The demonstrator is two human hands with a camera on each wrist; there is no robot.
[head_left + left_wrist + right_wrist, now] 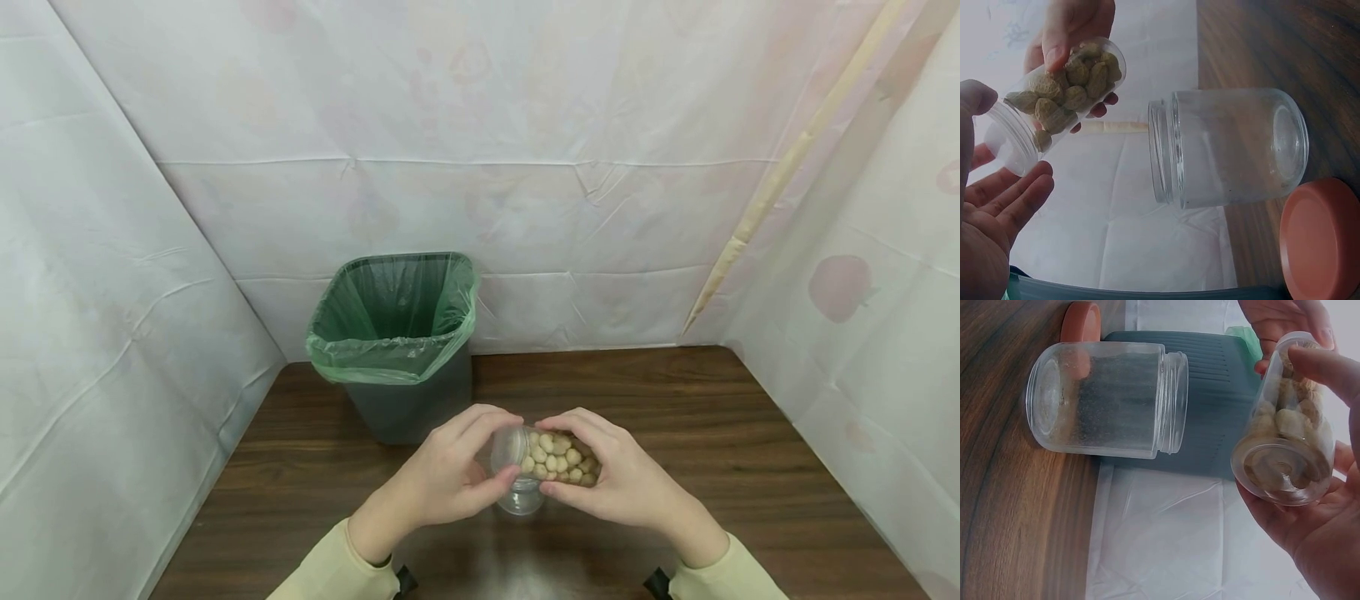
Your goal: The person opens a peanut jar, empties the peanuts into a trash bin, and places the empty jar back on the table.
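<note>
A clear plastic jar (1066, 94) with unshelled peanuts (1047, 115) inside is held tilted on its side above the table. My right hand (626, 475) grips its body near the base, thumb on the near side. My left hand (457, 471) holds the clear ribbed lid end (1013, 134) between thumb and fingers. Below stands an open glass jar (1235, 150), upright, with no peanuts visible in it. Beside the glass jar lies a terracotta-coloured round lid (1316, 240), hidden from the head view.
A dark grey bin (408, 408) with a green liner (367, 367) stands beyond my left hand. The dark wooden table (750, 467) is bounded by white printed sheets (525, 208) at the back and both sides.
</note>
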